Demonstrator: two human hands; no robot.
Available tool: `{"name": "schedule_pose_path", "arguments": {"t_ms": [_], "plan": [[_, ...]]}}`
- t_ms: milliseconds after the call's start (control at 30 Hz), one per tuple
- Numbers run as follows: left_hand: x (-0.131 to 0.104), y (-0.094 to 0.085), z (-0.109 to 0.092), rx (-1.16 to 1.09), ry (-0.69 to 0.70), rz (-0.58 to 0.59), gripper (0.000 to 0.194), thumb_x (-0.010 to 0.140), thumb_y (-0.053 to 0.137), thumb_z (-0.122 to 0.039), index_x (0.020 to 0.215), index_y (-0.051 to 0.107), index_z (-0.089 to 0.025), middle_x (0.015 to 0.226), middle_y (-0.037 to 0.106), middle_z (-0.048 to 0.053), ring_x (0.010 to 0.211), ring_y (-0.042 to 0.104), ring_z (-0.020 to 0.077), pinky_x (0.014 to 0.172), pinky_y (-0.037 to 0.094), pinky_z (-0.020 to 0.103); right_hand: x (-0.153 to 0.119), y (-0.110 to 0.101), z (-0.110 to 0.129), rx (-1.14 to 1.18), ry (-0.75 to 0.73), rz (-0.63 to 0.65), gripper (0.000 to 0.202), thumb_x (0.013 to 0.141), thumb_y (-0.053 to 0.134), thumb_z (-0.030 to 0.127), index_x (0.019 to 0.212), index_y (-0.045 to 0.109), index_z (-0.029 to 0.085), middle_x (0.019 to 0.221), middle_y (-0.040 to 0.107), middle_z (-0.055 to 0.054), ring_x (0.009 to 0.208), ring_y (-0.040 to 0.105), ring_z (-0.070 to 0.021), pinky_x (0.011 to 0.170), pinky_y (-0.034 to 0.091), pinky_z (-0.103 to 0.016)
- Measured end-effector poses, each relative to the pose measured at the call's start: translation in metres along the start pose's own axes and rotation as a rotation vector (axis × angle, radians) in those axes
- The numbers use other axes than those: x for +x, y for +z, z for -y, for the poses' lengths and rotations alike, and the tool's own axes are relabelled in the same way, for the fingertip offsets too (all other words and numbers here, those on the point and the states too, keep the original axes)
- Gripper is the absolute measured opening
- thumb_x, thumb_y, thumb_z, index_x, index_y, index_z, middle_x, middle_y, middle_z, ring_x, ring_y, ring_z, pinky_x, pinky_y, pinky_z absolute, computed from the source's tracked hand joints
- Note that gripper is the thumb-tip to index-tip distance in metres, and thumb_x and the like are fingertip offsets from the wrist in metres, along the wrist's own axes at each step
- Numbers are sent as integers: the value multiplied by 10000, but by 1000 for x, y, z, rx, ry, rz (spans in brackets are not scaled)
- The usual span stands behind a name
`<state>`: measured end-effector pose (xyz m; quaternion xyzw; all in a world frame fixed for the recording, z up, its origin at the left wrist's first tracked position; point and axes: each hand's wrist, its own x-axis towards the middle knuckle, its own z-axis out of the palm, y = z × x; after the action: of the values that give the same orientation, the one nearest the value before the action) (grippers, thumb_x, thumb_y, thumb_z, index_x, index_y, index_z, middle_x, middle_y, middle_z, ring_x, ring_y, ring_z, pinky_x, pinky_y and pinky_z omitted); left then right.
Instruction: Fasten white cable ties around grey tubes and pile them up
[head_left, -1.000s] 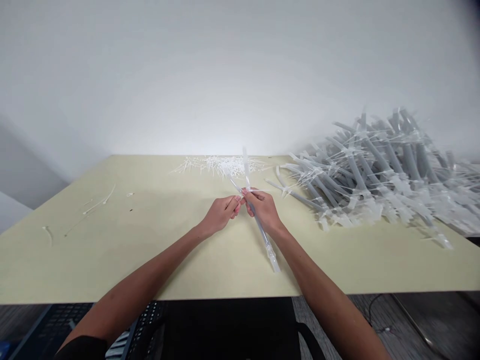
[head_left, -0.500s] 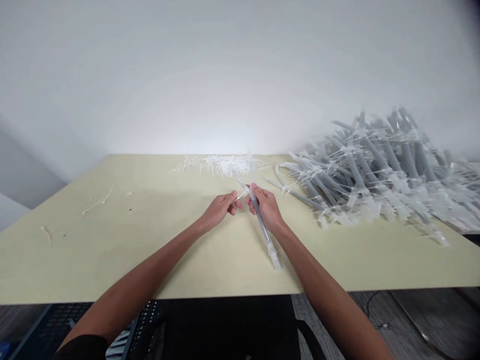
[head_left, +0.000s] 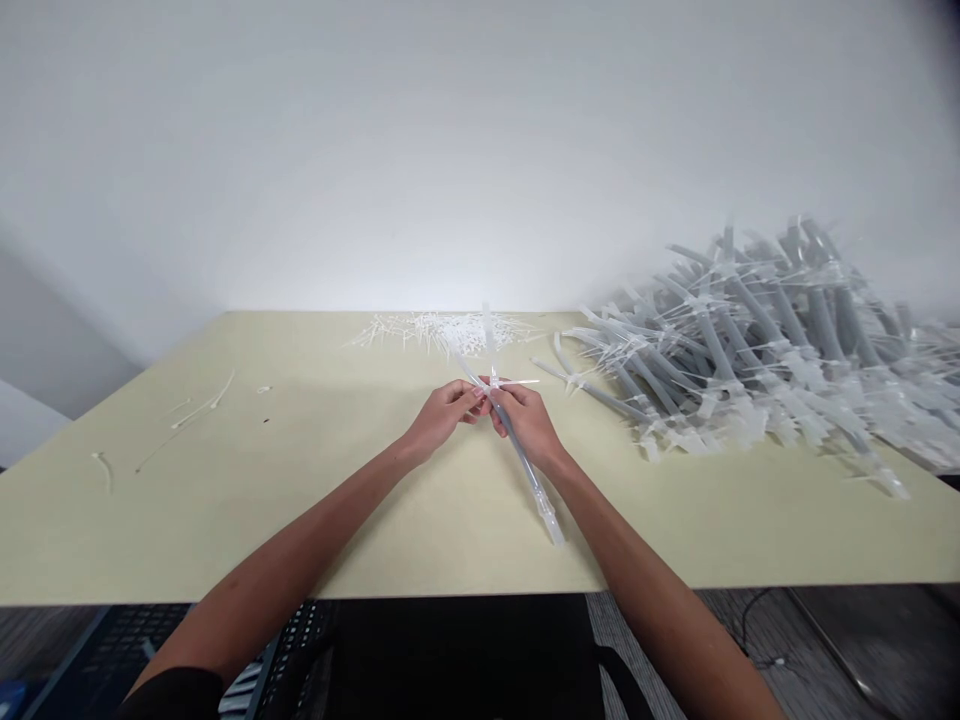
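Note:
My right hand grips a long grey tube in a clear plastic sleeve; the tube runs from near the table's front edge up past my fingers. My left hand pinches a white cable tie at the tube, just left of my right fingers. The tie's tail sticks out to the right above my right hand. Both hands meet over the middle of the pale yellow table.
A big heap of tied grey tubes covers the table's right side. Several loose white cable ties lie at the far middle edge. A few stray ties lie at the left. A black crate sits below the front edge.
The tie's tail now sticks out to the right of the tube, where before it rose upward. My hands have stayed together over the same spot.

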<state>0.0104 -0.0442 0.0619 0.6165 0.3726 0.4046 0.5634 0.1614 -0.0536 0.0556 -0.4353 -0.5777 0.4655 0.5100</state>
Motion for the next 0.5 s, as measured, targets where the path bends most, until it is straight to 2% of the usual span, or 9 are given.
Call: {"name": "schedule_pose_path", "arguments": {"t_ms": [200, 300, 500], "plan": [[-2, 0, -4, 27, 6, -12, 335, 793, 471, -481, 798, 533, -152, 861, 586, 57, 791, 536, 140, 773, 429, 317, 0, 0, 0, 59, 20, -1, 286, 776, 483, 366, 650, 591, 133, 551, 542, -11, 388, 414, -75, 413, 340, -233], [-2, 1, -6, 39, 40, 20, 325, 789, 485, -471, 742, 515, -150, 813, 584, 44, 795, 538, 141, 778, 416, 309, -1, 1, 2, 64, 32, 39, 298, 780, 482, 359, 616, 588, 134, 508, 503, 2, 389, 414, -76, 401, 323, -226], [-1, 3, -5, 69, 126, 9, 310, 817, 461, -441, 704, 475, -152, 717, 550, 31, 834, 513, 153, 707, 396, 271, -2, 2, 5, 94, 41, 58, 314, 788, 483, 367, 602, 582, 135, 469, 475, 17, 368, 381, -64, 397, 293, -222]]}}
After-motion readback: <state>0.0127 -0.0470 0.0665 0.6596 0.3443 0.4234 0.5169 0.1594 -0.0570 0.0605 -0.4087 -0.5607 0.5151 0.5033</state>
